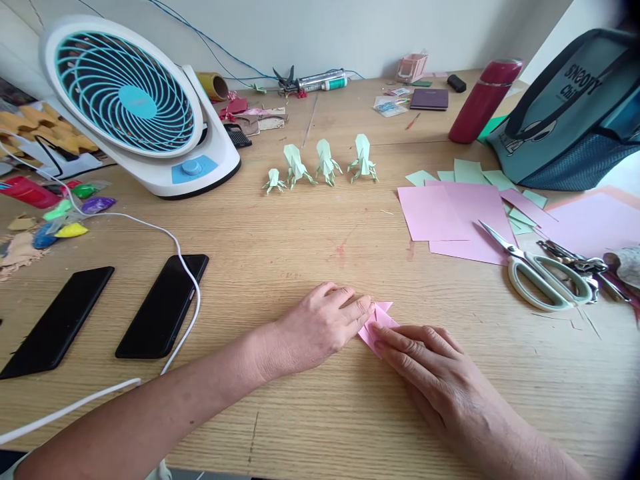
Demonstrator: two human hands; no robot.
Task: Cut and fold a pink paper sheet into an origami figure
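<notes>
A small folded pink paper [379, 319] lies on the wooden table [310, 247] near the front edge. My left hand [320, 323] rests on its left side, fingers curled and pressed together on the fold. My right hand [430, 367] lies over its right side, fingers stretched flat and pressing it down. Most of the paper is hidden under both hands. Several pale green origami figures [325, 163] stand in a row further back.
Pink sheets [457, 217], green sheets [475, 175] and scissors [543, 273] lie at the right, beside a Snoopy bag [570, 113] and a red bottle [483, 100]. A desk fan [135, 107] stands back left. Two black phones [163, 307] and a white cable [193, 287] lie left.
</notes>
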